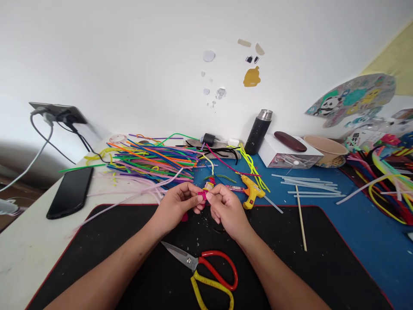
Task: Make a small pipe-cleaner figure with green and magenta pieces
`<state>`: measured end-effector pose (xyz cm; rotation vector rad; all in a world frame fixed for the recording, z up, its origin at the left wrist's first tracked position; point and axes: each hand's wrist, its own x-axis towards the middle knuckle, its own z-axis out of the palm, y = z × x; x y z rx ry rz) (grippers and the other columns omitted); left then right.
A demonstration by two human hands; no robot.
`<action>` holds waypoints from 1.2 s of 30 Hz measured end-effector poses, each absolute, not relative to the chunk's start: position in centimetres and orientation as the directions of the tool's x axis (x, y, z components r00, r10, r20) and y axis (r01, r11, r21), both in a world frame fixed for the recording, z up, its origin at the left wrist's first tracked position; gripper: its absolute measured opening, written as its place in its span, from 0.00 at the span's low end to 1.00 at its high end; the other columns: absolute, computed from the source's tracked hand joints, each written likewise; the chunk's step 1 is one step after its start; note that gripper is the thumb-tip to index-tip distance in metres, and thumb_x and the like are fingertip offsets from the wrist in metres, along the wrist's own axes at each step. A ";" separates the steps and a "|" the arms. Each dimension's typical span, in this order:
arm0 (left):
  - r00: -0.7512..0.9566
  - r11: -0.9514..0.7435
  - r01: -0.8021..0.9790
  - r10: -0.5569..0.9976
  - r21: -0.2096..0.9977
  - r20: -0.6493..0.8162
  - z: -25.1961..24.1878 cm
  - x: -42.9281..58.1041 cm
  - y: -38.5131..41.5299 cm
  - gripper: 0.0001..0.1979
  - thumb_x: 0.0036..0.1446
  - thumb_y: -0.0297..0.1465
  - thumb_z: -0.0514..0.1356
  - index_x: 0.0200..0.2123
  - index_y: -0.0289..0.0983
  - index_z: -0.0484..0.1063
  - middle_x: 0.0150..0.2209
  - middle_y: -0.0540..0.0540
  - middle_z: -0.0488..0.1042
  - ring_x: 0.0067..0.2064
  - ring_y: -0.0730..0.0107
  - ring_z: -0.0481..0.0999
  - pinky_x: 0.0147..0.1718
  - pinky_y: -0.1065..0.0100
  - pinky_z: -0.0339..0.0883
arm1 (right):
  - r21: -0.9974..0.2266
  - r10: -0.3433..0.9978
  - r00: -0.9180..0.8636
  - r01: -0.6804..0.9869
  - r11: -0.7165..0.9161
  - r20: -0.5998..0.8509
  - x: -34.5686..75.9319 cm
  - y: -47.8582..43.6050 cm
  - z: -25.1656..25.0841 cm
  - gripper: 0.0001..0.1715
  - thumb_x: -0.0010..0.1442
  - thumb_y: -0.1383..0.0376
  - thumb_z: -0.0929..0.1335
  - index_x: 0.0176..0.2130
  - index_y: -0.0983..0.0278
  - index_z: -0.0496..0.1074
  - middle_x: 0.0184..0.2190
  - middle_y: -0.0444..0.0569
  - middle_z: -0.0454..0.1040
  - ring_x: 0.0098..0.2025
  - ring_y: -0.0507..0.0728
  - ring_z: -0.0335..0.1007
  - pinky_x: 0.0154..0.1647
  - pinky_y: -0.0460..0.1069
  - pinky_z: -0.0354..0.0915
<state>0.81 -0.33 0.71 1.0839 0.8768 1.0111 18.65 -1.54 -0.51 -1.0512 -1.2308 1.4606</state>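
Note:
Above the black mat [138,262], my left hand [180,200] pinches a small magenta fuzzy piece [202,196], which looks like shaped pipe cleaner. My right hand [227,209] grips the same piece from the other side, its fingers closed. Just behind the fingertips is a small yellow, white and red object [209,184], partly hidden by my hands. Another bit of magenta [184,217] shows under my left hand. Scissors [196,262] with one red and one yellow handle lie spread nearer to me. A yellow glue gun [251,191] rests right of my right hand.
Many coloured pipe cleaners [151,159] are heaped behind on the left, near a black phone [70,191]. Glue sticks [309,185], a wooden stick [301,219], a black flask [258,133], a white box [290,157] and more pipe cleaners [387,181] occupy the right.

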 end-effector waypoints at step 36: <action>0.308 0.305 -0.331 0.929 0.893 -0.203 0.1 0.8 -0.1 0.19 0.44 0.39 0.81 0.31 0.35 0.78 0.27 0.46 0.82 0.27 0.70 0.80 0.25 0.73 0.72 | -0.983 0.975 -0.222 -0.175 -0.054 -0.014 18.2 -1.7 -0.9 0.21 0.64 0.48 0.73 0.37 0.59 0.64 0.15 0.28 0.56 0.12 0.46 0.49 0.13 0.42 0.49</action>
